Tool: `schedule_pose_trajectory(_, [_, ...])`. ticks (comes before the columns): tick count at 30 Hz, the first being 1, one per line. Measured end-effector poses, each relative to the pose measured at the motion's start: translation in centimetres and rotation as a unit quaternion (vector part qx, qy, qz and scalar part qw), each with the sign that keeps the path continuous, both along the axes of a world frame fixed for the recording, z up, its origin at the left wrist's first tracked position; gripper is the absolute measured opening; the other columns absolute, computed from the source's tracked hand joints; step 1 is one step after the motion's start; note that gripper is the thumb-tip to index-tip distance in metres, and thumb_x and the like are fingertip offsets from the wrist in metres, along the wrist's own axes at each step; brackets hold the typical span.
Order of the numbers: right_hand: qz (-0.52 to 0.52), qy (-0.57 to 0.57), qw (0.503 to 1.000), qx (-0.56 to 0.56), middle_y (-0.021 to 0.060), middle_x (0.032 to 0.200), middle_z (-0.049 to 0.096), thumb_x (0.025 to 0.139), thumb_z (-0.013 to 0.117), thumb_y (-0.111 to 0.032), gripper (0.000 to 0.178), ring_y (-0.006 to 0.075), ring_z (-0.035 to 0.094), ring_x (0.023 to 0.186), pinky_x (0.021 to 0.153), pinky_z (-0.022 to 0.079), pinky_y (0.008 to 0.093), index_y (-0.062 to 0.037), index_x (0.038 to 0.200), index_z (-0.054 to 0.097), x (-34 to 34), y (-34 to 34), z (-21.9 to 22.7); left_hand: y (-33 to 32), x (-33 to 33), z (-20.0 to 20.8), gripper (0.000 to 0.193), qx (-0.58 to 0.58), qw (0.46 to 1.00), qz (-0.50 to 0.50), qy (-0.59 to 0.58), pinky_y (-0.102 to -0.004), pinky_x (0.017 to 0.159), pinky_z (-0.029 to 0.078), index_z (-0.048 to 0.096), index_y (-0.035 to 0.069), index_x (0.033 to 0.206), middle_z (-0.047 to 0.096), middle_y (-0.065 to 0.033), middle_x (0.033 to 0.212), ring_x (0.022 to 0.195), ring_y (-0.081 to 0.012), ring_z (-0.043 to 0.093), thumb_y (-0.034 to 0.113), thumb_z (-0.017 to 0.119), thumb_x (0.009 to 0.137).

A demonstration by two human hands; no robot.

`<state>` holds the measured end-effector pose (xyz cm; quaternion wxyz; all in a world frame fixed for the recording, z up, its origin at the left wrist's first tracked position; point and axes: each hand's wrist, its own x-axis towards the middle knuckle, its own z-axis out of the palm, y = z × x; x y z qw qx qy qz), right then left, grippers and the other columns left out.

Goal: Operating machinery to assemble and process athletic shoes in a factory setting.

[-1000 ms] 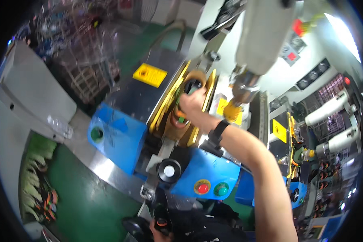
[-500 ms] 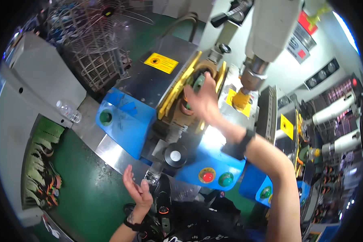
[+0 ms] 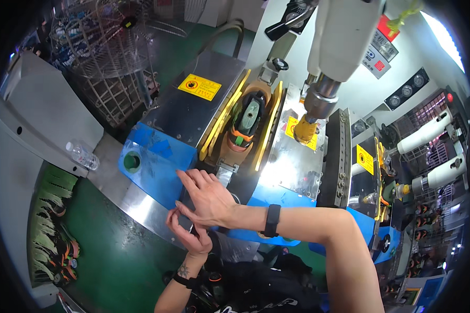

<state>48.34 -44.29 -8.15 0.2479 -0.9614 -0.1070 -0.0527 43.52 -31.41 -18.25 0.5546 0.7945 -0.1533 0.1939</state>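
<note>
A dark shoe with orange trim (image 3: 241, 134), fitted on a green last (image 3: 251, 116), sits in the press between long yellow pads (image 3: 227, 117). My right hand (image 3: 210, 199) is over the press's front end, apart from the shoe, its fingers stretched out toward the blue left housing (image 3: 162, 161). Just below it is my left hand (image 3: 192, 239), palm up with loosely curved fingers and the thumb apart. The hands meet or nearly meet at the right thumb; a small glint shows between them, too small to name. Neither hand visibly holds anything.
A white press arm with a yellow tip (image 3: 305, 130) hangs right of the shoe. A clear plastic bottle (image 3: 82, 155) lies on the left ledge. At the far left is a wire fan (image 3: 109, 44); more presses with white arms (image 3: 425, 136) stand to the right.
My right hand has left the shoe and come down and left to my left hand. My left hand has shifted slightly right, its fingers more curled. The shoe is now uncovered.
</note>
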Motion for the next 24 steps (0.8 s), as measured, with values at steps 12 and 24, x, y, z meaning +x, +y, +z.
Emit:
schedule_pose_trajectory(12, [-0.176, -0.21, 0.962, -0.007, 0.0383, 0.141, 0.029, 0.075, 0.075, -0.02, 0.085, 0.0505, 0.029, 0.135, 0.111, 0.021, 0.0584, 0.0099, 0.14, 0.03, -19.7, -6.1, 2.4, 10.5, -14.2, 1.1, 0.093, -0.019, 0.94, -0.079, 0.33, -0.0442, 0.112, 0.023, 0.016, -0.006, 0.145, 0.032, -0.0253, 0.145, 0.137, -0.0345, 0.031, 0.018, 0.074, 0.077])
schedule_pose_trajectory(24, [-0.1, 0.018, 0.985, 0.14, 0.0278, 0.141, 0.04, 0.08, 0.067, -0.009, 0.064, 0.0421, 0.041, 0.13, 0.109, 0.031, 0.0474, 0.0063, 0.136, 0.04, -33.0, -5.5, 2.6, 7.6, -22.9, 1.7, 0.075, -0.036, 0.85, 0.035, 0.525, -0.0394, 0.098, 0.044, 0.032, 0.003, 0.134, 0.053, -0.0167, 0.118, 0.114, -0.0314, 0.055, 0.006, 0.068, 0.068])
